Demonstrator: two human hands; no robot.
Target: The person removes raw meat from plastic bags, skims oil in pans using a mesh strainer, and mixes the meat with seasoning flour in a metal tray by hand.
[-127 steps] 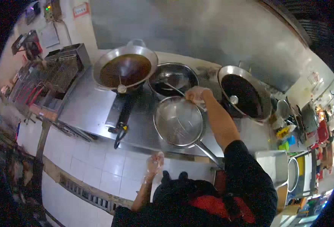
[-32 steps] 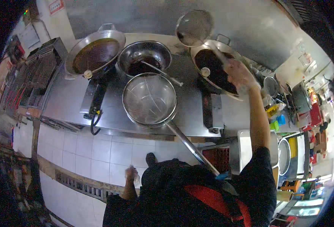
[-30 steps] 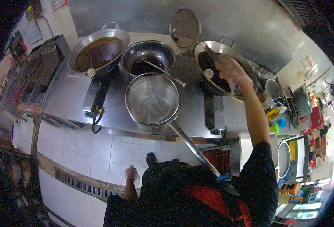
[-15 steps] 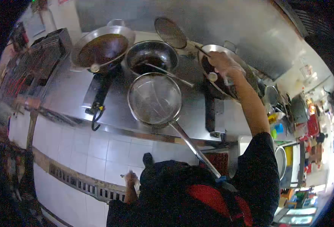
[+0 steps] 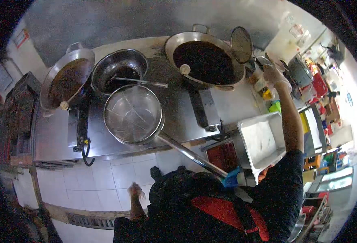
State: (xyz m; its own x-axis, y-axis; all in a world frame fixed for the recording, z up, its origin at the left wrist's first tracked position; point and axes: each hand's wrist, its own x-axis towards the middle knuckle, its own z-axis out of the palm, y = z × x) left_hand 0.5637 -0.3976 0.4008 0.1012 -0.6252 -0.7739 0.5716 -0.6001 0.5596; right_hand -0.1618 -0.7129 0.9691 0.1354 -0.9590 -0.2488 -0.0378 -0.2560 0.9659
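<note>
At the right, my right hand point(image 5: 272, 75), in a clear glove, is closed around the handle of a round mesh skimmer point(image 5: 242, 44). The skimmer is raised beside the right wok point(image 5: 171, 44), which holds dark liquid. Low in front of my body, my left hand point(image 5: 135, 191) hangs over the floor, also gloved; blur hides how its fingers are set. A large round strainer point(image 5: 133, 114) rests at the counter's front, its long metal handle reaching toward me. Behind it, a dark metal bowl point(image 5: 120, 60) has a metal-handled utensil point(image 5: 142, 82) leaning in it.
Another wok point(image 5: 45, 91) of brownish liquid stands at the left. Probes with round dials sit at both woks' rims. A rectangular metal pan point(image 5: 261, 141) is beside my right arm. Dark racks point(image 5: 16, 117) line the left, and a floor drain point(image 5: 91, 220) runs behind.
My view has swung right. My right hand has carried the skimmer from over the right wok to its right side. My left hand remains low beside my body.
</note>
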